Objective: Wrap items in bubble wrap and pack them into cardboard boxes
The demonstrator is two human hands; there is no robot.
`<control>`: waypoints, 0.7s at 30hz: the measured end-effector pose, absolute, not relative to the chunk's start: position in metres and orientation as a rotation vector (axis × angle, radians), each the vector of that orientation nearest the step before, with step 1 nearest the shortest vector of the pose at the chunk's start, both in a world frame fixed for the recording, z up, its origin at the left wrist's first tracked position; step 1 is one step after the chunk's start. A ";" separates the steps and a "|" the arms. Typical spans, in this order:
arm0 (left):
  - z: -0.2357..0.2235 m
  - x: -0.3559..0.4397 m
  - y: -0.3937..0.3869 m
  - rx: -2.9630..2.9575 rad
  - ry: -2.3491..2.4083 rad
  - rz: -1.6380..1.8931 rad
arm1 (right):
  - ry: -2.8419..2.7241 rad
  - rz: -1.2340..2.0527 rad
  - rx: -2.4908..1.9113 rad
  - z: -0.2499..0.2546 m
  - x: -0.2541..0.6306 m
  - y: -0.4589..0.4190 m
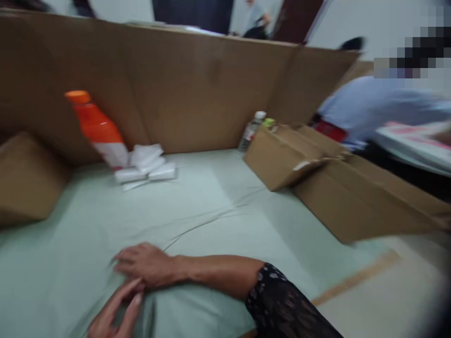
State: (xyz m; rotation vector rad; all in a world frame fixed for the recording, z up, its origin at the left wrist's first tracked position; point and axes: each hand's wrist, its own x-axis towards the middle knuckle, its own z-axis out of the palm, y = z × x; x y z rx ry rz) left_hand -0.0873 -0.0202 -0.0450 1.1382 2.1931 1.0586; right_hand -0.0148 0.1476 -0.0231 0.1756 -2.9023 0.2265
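My right hand (144, 265) lies flat, palm down, on a pale green cloth (197, 211) in the lower left of the head view. Its fingers point left and are slightly blurred. The right forearm comes in from the lower right, with a black lace sleeve (282, 300). Just below it, at the bottom edge, is my left hand (118, 310), partly cut off by the frame. Its thumb and finger are apart, and the fingertips meet the edge of my right hand. Creases run through the cloth around both hands. No object shows in either hand.
A cardboard wall (211, 94) closes off the back. An orange-capped bottle (100, 129) leans beside white folded packets (146, 164). A cardboard box (31, 178) stands left; a clear bottle (251, 131) and cardboard boxes (369, 197) stand right. Another person (373, 103) bends over beyond them.
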 end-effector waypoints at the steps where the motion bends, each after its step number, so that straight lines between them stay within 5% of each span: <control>1: -0.044 -0.086 -0.028 1.035 2.129 1.130 | -2.887 0.357 0.157 -0.029 -0.017 0.148; 9: 0.007 -0.108 -0.031 0.998 2.101 1.261 | -2.398 1.266 -0.249 -0.040 -0.023 0.161; 16: 0.102 -0.246 0.015 1.259 2.681 1.393 | -2.415 1.293 -0.285 -0.035 -0.022 0.162; 21: 0.144 -0.331 0.085 1.222 3.135 1.156 | -2.415 1.300 -0.274 -0.034 -0.020 0.163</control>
